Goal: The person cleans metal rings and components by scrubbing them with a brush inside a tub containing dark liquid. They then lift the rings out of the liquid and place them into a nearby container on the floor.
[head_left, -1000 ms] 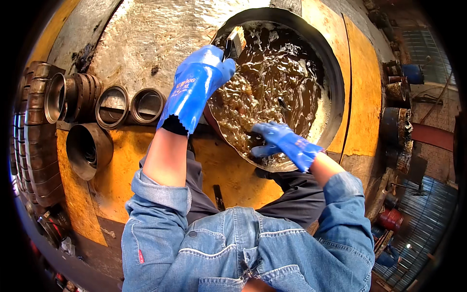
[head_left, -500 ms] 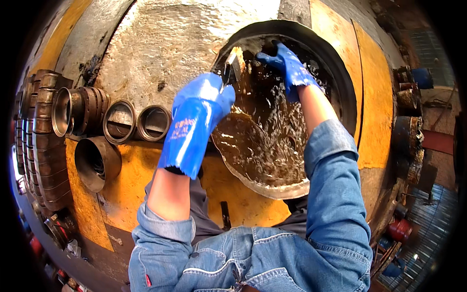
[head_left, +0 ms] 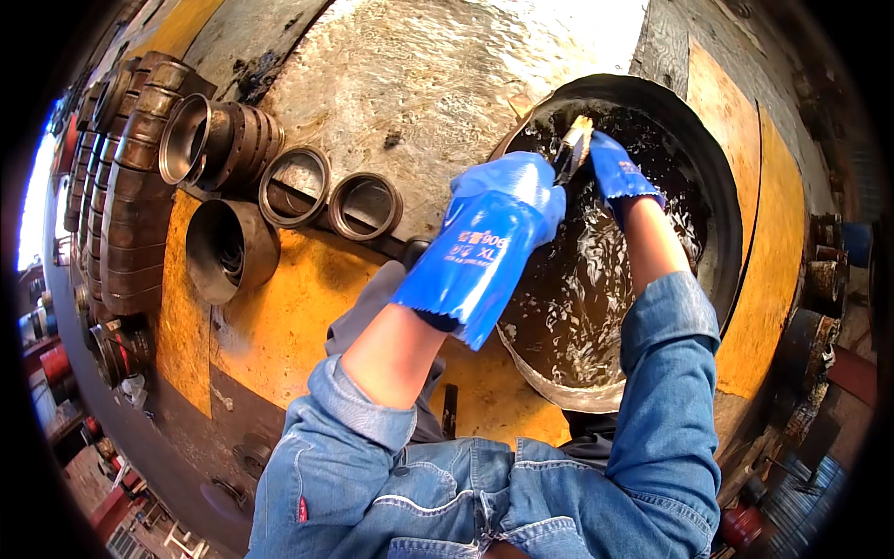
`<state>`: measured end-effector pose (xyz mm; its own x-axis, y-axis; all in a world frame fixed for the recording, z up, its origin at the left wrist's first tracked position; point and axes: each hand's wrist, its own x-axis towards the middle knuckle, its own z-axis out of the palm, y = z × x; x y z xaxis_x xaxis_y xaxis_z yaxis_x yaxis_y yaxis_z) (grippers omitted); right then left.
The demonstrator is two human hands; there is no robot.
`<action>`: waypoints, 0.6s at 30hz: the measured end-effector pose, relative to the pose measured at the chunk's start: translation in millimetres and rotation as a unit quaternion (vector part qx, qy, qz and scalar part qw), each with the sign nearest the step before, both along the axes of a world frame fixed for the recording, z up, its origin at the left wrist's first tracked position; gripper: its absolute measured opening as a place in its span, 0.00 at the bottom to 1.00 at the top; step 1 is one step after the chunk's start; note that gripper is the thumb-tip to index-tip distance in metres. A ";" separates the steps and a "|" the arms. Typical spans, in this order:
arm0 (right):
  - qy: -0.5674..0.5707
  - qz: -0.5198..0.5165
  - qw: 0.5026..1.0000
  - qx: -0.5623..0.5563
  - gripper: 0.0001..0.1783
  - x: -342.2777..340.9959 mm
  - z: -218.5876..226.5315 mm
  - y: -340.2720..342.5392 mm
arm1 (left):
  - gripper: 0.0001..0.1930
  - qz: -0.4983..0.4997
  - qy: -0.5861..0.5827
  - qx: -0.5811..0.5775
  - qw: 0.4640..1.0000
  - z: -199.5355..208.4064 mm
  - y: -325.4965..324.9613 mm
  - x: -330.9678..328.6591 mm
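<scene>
My left hand (head_left: 507, 191), in a long blue rubber glove, is closed around a brush (head_left: 570, 149) with a dark body and pale bristles. The brush tilts over the far side of a round metal tub (head_left: 722, 168) of dark, rippling liquid (head_left: 577, 307). My right hand (head_left: 622, 172), also in a blue glove, is inside the tub right beside the bristles. Its fingers are drawn together and point away from me. Whatever they may hold is hidden by the glove and the liquid.
Left of the tub lie metal rings (head_left: 365, 207), a stack of rings (head_left: 247, 140) and a wide metal sleeve (head_left: 231, 250). Curved brown metal segments (head_left: 140, 196) are piled at far left. Rusty cylindrical parts (head_left: 801, 363) stand along the right.
My view has shifted, so the scene sits further right and lower. The right hand's spread fingers have come together, and hand and brush have drawn close to each other.
</scene>
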<state>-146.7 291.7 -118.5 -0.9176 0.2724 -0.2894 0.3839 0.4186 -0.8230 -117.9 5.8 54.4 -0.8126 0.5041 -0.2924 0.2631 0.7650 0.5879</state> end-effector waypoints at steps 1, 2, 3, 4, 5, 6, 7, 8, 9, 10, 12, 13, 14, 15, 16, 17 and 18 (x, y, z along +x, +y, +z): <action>0.043 0.154 0.971 0.179 0.21 7.9 12.3 -27.1 | 0.22 0.033 -0.009 -0.009 0.999 -9.2 -4.0 1.4; -0.025 0.206 0.956 0.205 0.21 11.7 39.7 -58.2 | 0.22 0.033 0.011 -0.013 0.999 -11.7 -12.2 3.2; -0.097 0.244 0.934 0.241 0.21 18.5 71.3 -78.4 | 0.20 0.025 -0.017 -0.042 0.999 -6.3 -12.4 1.8; -0.166 0.235 0.943 0.167 0.18 25.3 88.9 -89.9 | 0.19 0.012 -0.048 -0.071 0.996 1.2 -9.3 -1.7; -0.086 0.065 0.984 -0.141 0.20 49.7 73.3 -84.9 | 0.19 -0.004 -0.075 -0.098 0.992 6.8 -4.1 -7.1; -0.131 -0.013 0.964 -0.233 0.21 57.8 56.7 -81.5 | 0.18 -0.017 -0.079 -0.097 0.992 -4.8 0.0 -13.6; -0.121 0.016 0.968 -0.220 0.21 69.9 56.2 -84.3 | 0.24 -0.072 -0.049 -0.111 0.990 6.0 -2.1 -13.0; -0.108 0.045 0.972 -0.206 0.22 81.7 57.5 -87.1 | 0.24 -0.083 -0.055 -0.113 0.989 15.0 -3.5 -12.5; -0.128 -0.090 0.924 -0.349 0.20 94.1 45.0 -90.5 | 0.25 -0.095 -0.061 -0.114 0.987 19.4 -2.9 -13.1; -0.082 0.096 0.986 -0.107 0.23 102.5 11.7 -64.2 | 0.26 -0.066 -0.086 -0.116 0.987 16.4 9.1 -13.5; -0.131 0.180 0.974 -0.032 0.29 106.6 23.9 -84.8 | 0.26 0.012 -0.094 -0.095 0.991 3.0 5.7 -12.8; -0.139 0.227 0.963 0.047 0.33 112.5 25.9 -81.5 | 0.25 0.004 -0.086 -0.076 0.993 7.9 6.9 -12.3; -0.141 0.277 0.943 0.120 0.37 114.0 35.3 -91.8 | 0.25 -0.007 -0.097 -0.084 0.992 8.1 5.5 -13.4; -0.161 0.321 0.913 0.195 0.38 121.2 48.2 -98.4 | 0.26 -0.007 -0.095 -0.094 0.991 9.4 5.1 -12.7; -0.180 0.357 0.879 0.259 0.37 131.6 56.9 -97.3 | 0.27 -0.022 -0.080 -0.081 0.993 11.7 7.5 -10.8; -0.189 0.403 0.839 0.314 0.35 137.7 62.5 -104.0 | 0.28 -0.023 -0.067 -0.077 0.994 10.2 2.1 -9.4; -0.191 0.382 0.862 0.271 0.31 146.5 76.4 -102.6 | 0.28 -0.018 -0.088 -0.081 0.993 8.0 3.7 -12.4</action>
<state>-0.2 189.1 -42.1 -0.7546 -0.1793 -0.6313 0.0255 0.9532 -0.3012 -130.3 9.5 62.4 -0.7240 0.4666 -0.5081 0.1951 0.8450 0.4979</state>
